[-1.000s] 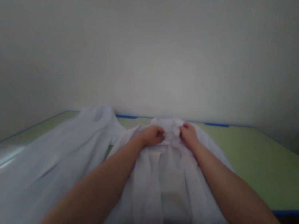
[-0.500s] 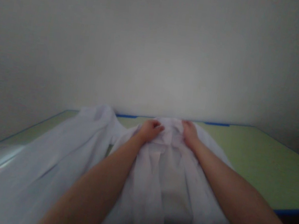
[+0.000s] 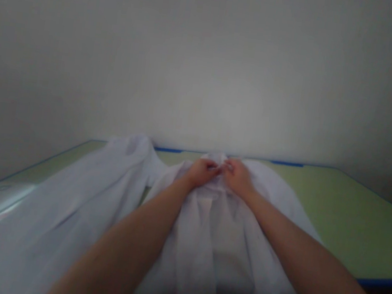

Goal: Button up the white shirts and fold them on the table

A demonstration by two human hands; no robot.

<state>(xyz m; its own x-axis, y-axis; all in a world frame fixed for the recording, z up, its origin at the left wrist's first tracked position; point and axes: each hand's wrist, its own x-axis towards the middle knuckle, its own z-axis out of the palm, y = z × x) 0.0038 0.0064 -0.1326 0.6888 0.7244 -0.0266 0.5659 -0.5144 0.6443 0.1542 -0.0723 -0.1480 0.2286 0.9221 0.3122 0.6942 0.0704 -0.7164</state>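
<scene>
A white garment [image 3: 199, 234], which looks like a coat or shirt, lies spread over the table with its collar end away from me. At that far end my left hand [image 3: 203, 172] pinches the cloth with thumb and fingers. Close beside it, my right hand [image 3: 238, 176] is also closed on the collar area, its fingertips almost meeting the left ones. Fine details between the fingertips are too blurred to make out. Both forearms reach over the garment, whose front panels hang down toward me.
A second white cloth or garment [image 3: 92, 191] lies to the left. Beneath is a green table [image 3: 361, 212] with blue edging. A pale wall [image 3: 207, 61] stands behind it. At the left, a shiny clear sheet [image 3: 0, 208] reflects light.
My right hand has moved left from the collar's right side to beside my left hand. The left hand has shifted slightly right, bringing the fingertips together.
</scene>
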